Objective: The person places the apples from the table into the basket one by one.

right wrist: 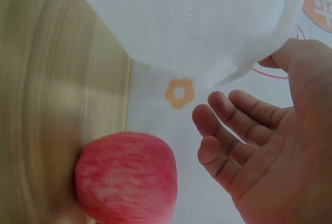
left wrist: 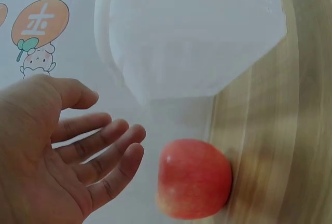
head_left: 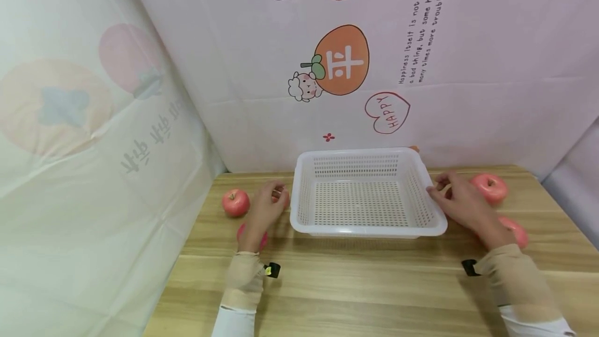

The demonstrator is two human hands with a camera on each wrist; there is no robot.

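Left hand (head_left: 267, 209): fingers loosely bent, slightly spread; just left of the white basket (head_left: 367, 231)
Right hand (head_left: 460, 204): fingers loosely bent; thumb tip at the basket's rim; whether it touches, cannot tell
Basket: between the left and right fingers
Apples: red apple (left wrist: 194, 180) just beside the left fingertips; another apple (head_left: 490, 189) right of the right fingers

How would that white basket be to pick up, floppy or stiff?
The white basket would probably feel light, because it's full of little holes. It's likely fairly stiff, since its rim makes a neat rectangle. It probably wouldn't roll, with that wide, flat bottom.
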